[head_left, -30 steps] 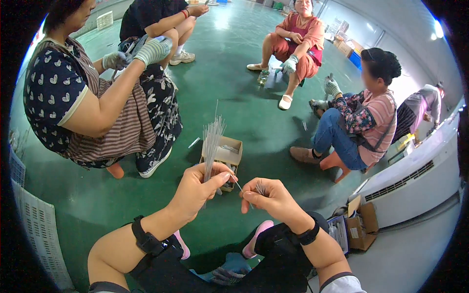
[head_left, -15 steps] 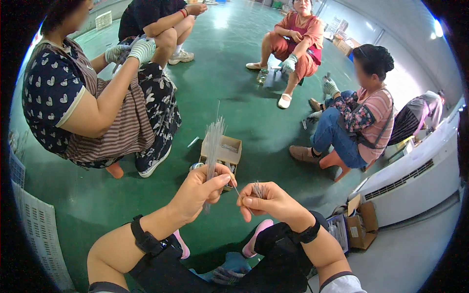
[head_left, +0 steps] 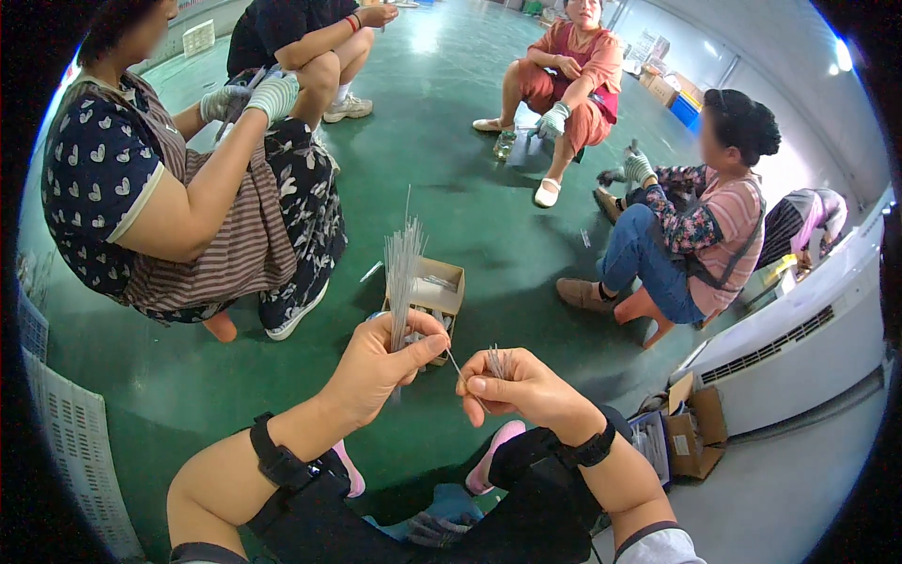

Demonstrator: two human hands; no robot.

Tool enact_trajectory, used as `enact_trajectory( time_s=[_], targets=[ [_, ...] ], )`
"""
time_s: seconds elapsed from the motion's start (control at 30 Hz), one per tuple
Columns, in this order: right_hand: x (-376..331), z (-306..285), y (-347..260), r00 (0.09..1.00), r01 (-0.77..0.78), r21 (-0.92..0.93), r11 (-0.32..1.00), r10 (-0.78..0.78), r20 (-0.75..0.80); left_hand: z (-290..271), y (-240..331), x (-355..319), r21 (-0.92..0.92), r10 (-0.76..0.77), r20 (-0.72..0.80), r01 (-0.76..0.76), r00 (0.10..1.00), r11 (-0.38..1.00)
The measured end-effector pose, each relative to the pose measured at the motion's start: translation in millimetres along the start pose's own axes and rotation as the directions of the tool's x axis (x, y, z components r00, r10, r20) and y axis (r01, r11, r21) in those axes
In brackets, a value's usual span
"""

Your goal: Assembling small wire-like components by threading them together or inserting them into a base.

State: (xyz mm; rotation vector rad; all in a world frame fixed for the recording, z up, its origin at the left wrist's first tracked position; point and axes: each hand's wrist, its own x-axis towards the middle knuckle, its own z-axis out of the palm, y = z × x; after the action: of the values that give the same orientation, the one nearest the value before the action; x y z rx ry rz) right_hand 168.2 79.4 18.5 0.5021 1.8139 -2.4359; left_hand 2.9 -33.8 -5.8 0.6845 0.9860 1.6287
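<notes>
My left hand (head_left: 381,362) is closed round a tall bundle of thin grey wires (head_left: 403,277), which stands nearly upright above the fist. A shorter bunch of similar wires (head_left: 498,361) pokes out of my closed right hand (head_left: 512,387). Between the two hands runs one thin wire (head_left: 456,366), slanting from the left thumb and forefinger to the right fingertips. The hands are close together but apart. Just beyond the left fist an open cardboard box (head_left: 442,282) rests on the green floor, partly hidden by that hand and the bundle.
Seated co-workers surround me: a person in a striped apron (head_left: 211,235) at left, others ahead and at right. A white plastic crate (head_left: 80,451) stands at far left. At right are an open carton (head_left: 695,432) and a long white unit (head_left: 780,348) with a vent.
My left hand and its bundle have shifted slightly left. The right hand stays almost in place. The seated person at right has raised both gloved hands together.
</notes>
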Motion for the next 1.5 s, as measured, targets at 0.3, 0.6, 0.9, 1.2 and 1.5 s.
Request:
enact_trajectory(
  time_s=[0.3,0.6,0.9,1.2,1.5],
  targets=[
    [5.2,5.0,1.6,1.000,0.003,-0.027,1.000,-0.003,-0.011,3.0,-0.3,1.4,0.085,-0.103,-0.003,0.102,0.995,0.991],
    [2.6,3.1,5.7,1.000,0.011,-0.013,1.000,-0.011,-0.018,3.5,1.5,0.2,0.000,-0.165,0.062,0.166,0.984,0.986],
    [-2.5,1.1,8.4,1.000,0.015,0.016,1.000,-0.015,0.003,11.1,-1.7,-2.3,-0.013,-0.153,0.051,0.153,0.987,0.988],
    [1.5,0.8,15.7,0.998,0.024,0.058,0.998,-0.027,0.049,8.3,-3.7,-1.2,0.074,-0.157,0.050,0.153,0.986,0.986],
    [8.1,4.4,14.8,0.974,0.109,0.351,0.930,-0.030,-0.224,1.7,-9.2,2.2,0.039,-0.307,0.079,0.305,0.948,0.952]
  ],
)
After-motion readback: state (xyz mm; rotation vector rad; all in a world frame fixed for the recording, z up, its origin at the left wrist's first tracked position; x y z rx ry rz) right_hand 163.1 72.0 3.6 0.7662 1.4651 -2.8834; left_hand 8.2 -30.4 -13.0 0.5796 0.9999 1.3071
